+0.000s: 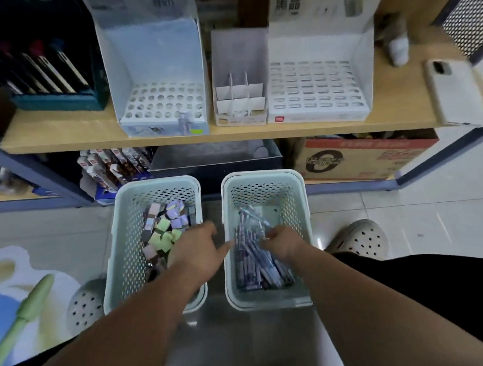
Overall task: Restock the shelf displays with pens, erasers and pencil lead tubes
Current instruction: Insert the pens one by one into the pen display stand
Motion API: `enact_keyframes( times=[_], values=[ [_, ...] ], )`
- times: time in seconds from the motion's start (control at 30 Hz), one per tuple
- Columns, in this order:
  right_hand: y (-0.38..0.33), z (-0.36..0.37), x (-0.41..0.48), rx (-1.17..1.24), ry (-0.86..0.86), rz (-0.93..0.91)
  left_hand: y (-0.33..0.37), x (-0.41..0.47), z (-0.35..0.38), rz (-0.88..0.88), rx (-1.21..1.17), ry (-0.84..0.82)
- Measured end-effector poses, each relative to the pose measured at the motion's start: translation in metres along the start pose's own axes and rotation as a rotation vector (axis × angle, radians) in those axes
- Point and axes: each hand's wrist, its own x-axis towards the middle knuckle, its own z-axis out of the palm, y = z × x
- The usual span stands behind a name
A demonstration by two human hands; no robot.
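Pens (257, 264) lie heaped in the right basket (271, 302), straight ahead of me on the metal counter (245, 339). Their long axes run mostly away from me, toward the shelf. My right hand (281, 241) is the nearer one. It is already down inside that basket, fingers curled in among the far ends of the pens and pinching what looks like a few of them. My left hand (199, 248) is apart from it, fingers straight and holding nothing. It hovers over the inner rim of the left basket (111, 263) and points across at the pens. Erasers (164, 234) fill that left basket. Beyond and above both baskets is the wooden shelf (59, 132), carrying three displays: a stand with round holes (163, 102), a small divided box (238, 97) and a stand with slots (316, 86). I judge a lift from here goes up and forward, so the pens need tipping upright.
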Motion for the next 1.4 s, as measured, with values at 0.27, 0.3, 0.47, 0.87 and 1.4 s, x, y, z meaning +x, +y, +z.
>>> enact_keyframes(
  times=[0.27,0.3,0.47,0.87,1.4],
  values=[
    [0.031,0.059,0.049,-0.058,0.057,0.164,-0.030,0.029,0.015,0.084,-0.031,-0.065],
    [0.034,0.065,0.052,-0.073,0.092,0.177,-0.034,0.031,0.017,0.096,-0.053,-0.059],
    [0.038,0.077,0.058,-0.149,0.153,0.211,-0.040,0.033,0.024,0.142,-0.155,-0.044],
    [0.027,0.059,0.052,0.074,0.280,0.187,-0.043,0.028,0.030,0.174,-0.260,0.022],
    [0.009,0.076,0.071,0.364,0.103,0.258,-0.046,0.024,0.037,0.183,-0.339,0.060]
  ],
)
